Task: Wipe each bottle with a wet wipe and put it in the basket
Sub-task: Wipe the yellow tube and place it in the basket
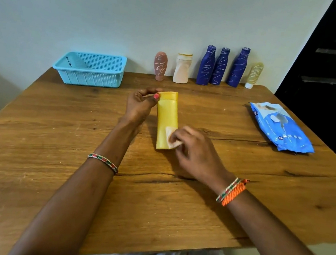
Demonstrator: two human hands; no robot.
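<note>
Your left hand (139, 103) pinches the cap end of the yellow bottle (167, 119) at the middle of the table (51, 154), while your right hand (197, 153) clutches a wet wipe (172, 138) against its lower end, the blue basket (90, 68) standing well apart.

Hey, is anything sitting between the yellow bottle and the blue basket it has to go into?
Nothing visible. The yellow bottle, held by the left hand, has bare table between it and the basket at the back left. The other bottles stand off to the right, along the wall.
</note>
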